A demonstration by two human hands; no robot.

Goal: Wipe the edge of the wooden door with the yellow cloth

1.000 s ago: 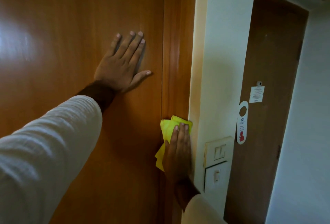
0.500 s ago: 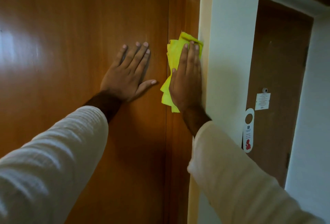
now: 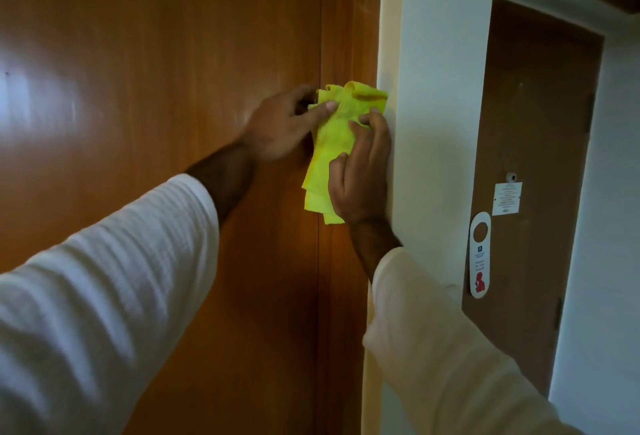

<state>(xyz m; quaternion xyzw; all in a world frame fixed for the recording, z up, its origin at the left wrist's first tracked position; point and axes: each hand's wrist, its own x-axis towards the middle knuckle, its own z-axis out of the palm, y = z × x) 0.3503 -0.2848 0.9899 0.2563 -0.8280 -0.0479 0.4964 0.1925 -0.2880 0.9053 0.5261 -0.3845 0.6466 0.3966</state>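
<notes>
We hold the yellow cloth (image 3: 337, 143) against the right edge of the wooden door (image 3: 156, 88), where the door meets the vertical strip of wood beside the pale wall (image 3: 440, 88). It is soft, thin and light, so we judge it will bunch and slide under the palm unless we keep it spread; it will not scratch the glossy wood, and it needs only modest pressure to carry along the edge. The best hold is a flat one: fingers over the upper folds, palm backing the middle, so the loose lower corners trail and do not roll under.

Our right hand (image 3: 360, 175) lies over the cloth's lower right side, fingers curled onto the fabric and pressing it to the wood. Our left hand (image 3: 277, 126) pinches the cloth's upper left corner between thumb and fingers, apparently to straighten or refold it, though motion blur there makes the exact pinch hard to read.

The cloth is bright lemon yellow, folded into several layers, crumpled at the top with a rolled lip, and its bottom corners hang free below the right hand. The door is warm brown, smooth and shiny, with a soft glare on its left side.
</notes>
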